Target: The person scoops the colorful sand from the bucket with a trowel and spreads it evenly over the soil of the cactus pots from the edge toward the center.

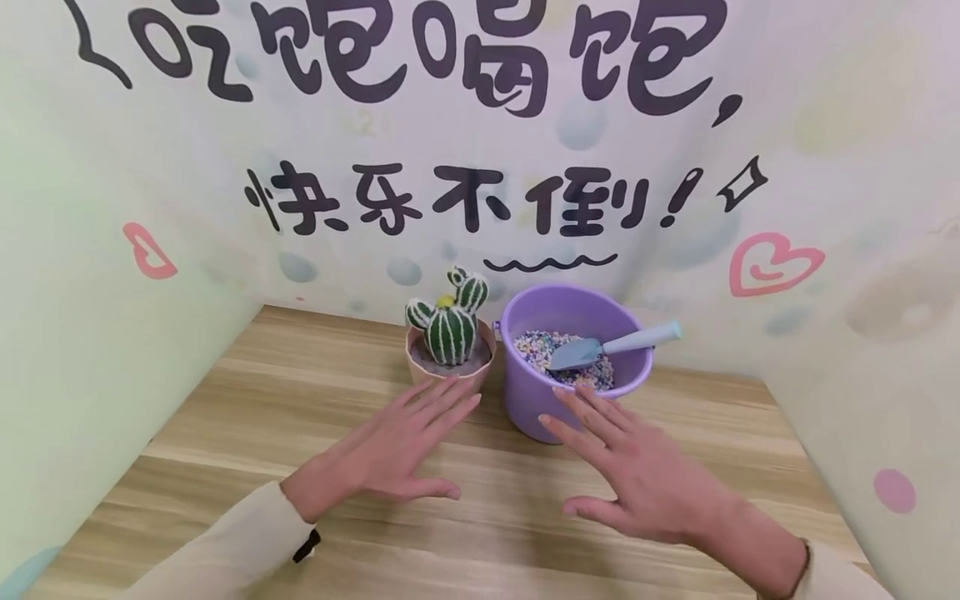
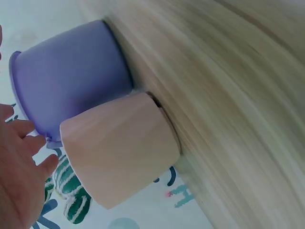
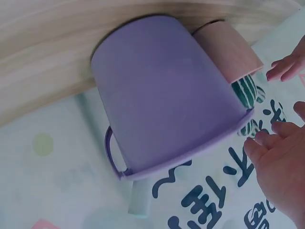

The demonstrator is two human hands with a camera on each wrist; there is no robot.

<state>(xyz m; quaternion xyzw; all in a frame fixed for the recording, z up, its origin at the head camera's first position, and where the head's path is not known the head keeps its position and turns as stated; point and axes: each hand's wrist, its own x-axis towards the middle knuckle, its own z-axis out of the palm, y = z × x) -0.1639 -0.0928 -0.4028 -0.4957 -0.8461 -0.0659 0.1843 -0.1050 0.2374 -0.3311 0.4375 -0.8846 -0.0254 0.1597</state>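
My left hand (image 1: 397,437), palm down with its fingers straight, reaches over the table in front of a pink pot (image 2: 119,148). In that pot stands a green cactus (image 1: 450,335) with white stripes and a yellow tip, set in grey fill. On the right, my right hand (image 1: 641,475) is held palm down, fingers extended and spread, before a purple bucket (image 1: 528,408). Small multicoloured pebbles (image 1: 536,343) lie inside the bucket. A light blue scoop (image 1: 576,354) rests on them, its handle leaning over the right rim. Neither hand holds anything.
Pot and bucket stand side by side at the back of a wood-grain table (image 1: 277,392). Behind them rises a white printed backdrop (image 1: 420,142) with large black characters and pink hearts. Pale side walls border the table left and right.
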